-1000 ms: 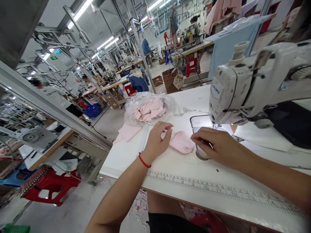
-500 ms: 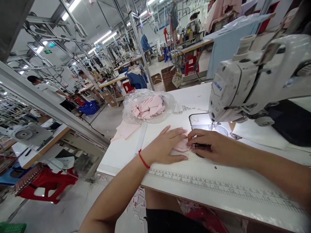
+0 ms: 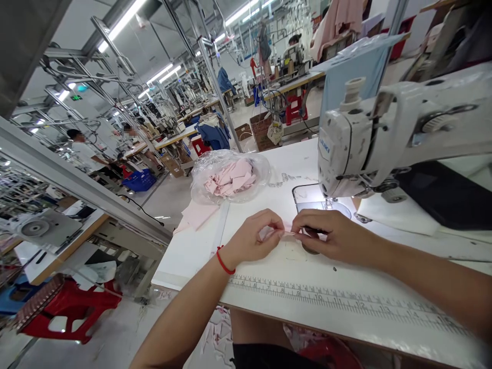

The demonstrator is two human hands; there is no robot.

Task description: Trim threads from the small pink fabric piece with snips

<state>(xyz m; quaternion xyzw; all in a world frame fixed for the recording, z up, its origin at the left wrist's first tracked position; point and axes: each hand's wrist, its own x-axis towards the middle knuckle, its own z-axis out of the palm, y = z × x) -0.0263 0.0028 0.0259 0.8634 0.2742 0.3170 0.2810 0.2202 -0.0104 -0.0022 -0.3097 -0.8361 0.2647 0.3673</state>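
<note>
A small piece of pink fabric is stretched between my two hands, just above the white table. My left hand, with a red cord at the wrist, pinches its left end between thumb and fingers. On the other side my right hand pinches the right end. Something dark shows under the right fingers; I cannot make out what it is. Right behind that hand stands the sewing machine, its needle area lit. Most of the fabric is hidden by my fingertips.
A clear plastic bag of pink fabric pieces lies at the back left, near a flat pink piece. A printed ruler runs along the front edge. Black fabric lies under the machine arm. Other people work farther off.
My left hand has gone from lying flat with fingers spread to pinching the fabric. The fabric has come up off the table between both hands. The view has shifted slightly.
</note>
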